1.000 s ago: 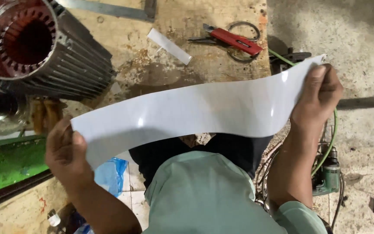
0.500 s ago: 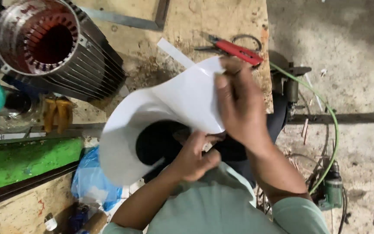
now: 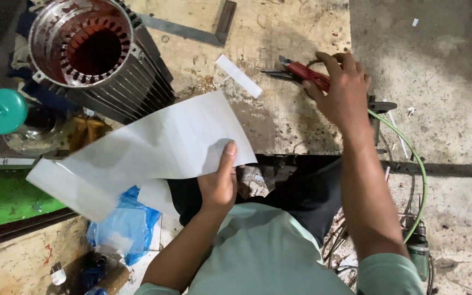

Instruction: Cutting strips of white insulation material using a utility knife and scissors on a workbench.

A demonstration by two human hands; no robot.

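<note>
- White sheet: a long strip of stiff white paper, folded over on itself, held above the near-left edge of the desk. Its upper layer slants up toward the far right; a lower layer sticks out to the near left.
- Left hand: its grip pinches the sheet at the near-right corner, thumb lying on top of the paper, the other fingers hidden beneath it.
- Right hand: reached out to the far right part of the desk, fingers curled down over the red-handled scissors. It touches the handles; whether the grip has closed on them I cannot tell.
- The scissors lie flat on the desk, blades pointing left, red handles under the right hand.
- A small white paper strip lies on the desk just left of the scissors, apart from the big sheet.
- A finned motor stator with copper-coloured windings stands at the far left, open end up, just beyond the sheet.
- A teal-capped container sits at the far left, near the stator.
- A flat metal square lies at the far edge of the desk.
- A blue plastic bag lies low on the near left, beneath the sheet.
- A green cable curves down the right side toward a drill on the floor.
</note>
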